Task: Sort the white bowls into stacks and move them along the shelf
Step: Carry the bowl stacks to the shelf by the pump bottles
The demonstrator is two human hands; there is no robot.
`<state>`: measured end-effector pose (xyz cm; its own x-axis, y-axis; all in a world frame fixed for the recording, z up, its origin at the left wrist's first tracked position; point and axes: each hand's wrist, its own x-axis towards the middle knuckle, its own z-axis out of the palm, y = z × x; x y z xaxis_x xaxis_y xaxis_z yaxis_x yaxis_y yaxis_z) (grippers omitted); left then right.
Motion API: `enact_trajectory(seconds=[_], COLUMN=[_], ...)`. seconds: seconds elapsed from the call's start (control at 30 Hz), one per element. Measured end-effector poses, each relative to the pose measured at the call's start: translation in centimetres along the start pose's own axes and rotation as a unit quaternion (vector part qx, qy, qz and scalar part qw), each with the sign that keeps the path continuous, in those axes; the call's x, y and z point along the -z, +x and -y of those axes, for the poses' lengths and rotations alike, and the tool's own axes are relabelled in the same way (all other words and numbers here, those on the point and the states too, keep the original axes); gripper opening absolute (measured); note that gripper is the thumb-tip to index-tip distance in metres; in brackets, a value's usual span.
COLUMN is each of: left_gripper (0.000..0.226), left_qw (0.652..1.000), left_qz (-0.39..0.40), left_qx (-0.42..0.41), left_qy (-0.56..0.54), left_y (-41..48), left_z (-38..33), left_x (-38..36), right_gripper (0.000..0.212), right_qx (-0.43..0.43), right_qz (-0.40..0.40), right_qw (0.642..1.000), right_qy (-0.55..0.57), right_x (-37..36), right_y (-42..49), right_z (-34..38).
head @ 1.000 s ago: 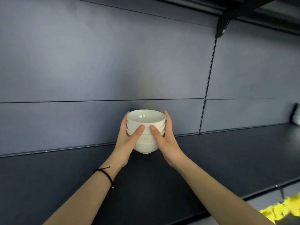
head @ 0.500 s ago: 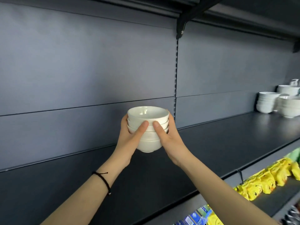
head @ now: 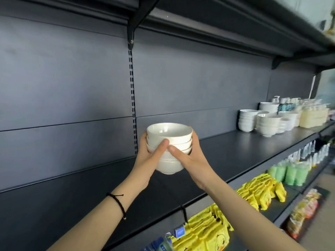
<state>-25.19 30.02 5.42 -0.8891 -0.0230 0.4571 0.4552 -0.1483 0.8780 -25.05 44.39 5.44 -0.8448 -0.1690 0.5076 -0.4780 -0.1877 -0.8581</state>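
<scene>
A stack of white bowls (head: 169, 134) is held in the air above the dark shelf (head: 235, 151), in the middle of the view. My left hand (head: 148, 158) grips its left side and my right hand (head: 192, 158) its right side, thumbs meeting on the front. Far along the shelf to the right stand more stacks of white bowls (head: 247, 120), one taller stack (head: 268, 125) nearest the shelf's front edge.
Pale bottles and jars (head: 311, 115) crowd the shelf's far right end behind the bowls. An upper shelf (head: 217, 24) overhangs. Below, yellow packets (head: 259, 191) and green packs (head: 290, 171) fill the lower shelf. A slotted upright (head: 133, 105) runs down the back panel.
The view has swung to the right, bringing the far bowl stacks and lower shelf goods into sight. The held stack stays gripped by both hands and has moved right past the slotted upright.
</scene>
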Motion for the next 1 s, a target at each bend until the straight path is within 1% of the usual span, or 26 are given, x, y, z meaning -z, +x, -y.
enact_trajectory(seconds=[0.13, 0.4, 0.6, 0.77, 0.83, 1.0], left_gripper=[0.084, 0.089, 0.087, 0.078, 0.081, 0.083], left_qw=[1.0, 0.999, 0.998, 0.998, 0.998, 0.998], left_qz=[0.011, 0.018, 0.025, 0.038, 0.04, 0.038], left_qx=[0.017, 0.03, 0.046, 0.051, 0.051, 0.055], left_qy=[-0.014, -0.028, -0.019, -0.014, -0.018, -0.018], left_y=[1.0, 3.2, 5.3, 8.6, 10.3, 15.1], left_z=[1.8, 5.1, 8.7, 11.9, 13.3, 16.3], left_x=[-6.8, -17.7, -23.0, -27.3, -29.1, -33.4], right_gripper=[0.075, 0.075, 0.066, 0.065, 0.063, 0.07], right_qx=[-0.006, -0.025, -0.03, -0.031, -0.035, -0.044], right_qz=[-0.019, -0.028, -0.017, -0.026, -0.029, -0.021], right_qw=[1.0, 0.999, 0.999, 0.999, 0.999, 0.998], right_qy=[-0.012, -0.022, -0.025, -0.022, -0.024, -0.032], right_x=[6.9, 18.6, 25.5, 31.0, 33.3, 39.3], right_y=[-0.2, 0.4, 1.7, 3.6, 4.8, 8.9], right_z=[0.7, 1.0, -0.7, -2.5, -3.1, -4.3])
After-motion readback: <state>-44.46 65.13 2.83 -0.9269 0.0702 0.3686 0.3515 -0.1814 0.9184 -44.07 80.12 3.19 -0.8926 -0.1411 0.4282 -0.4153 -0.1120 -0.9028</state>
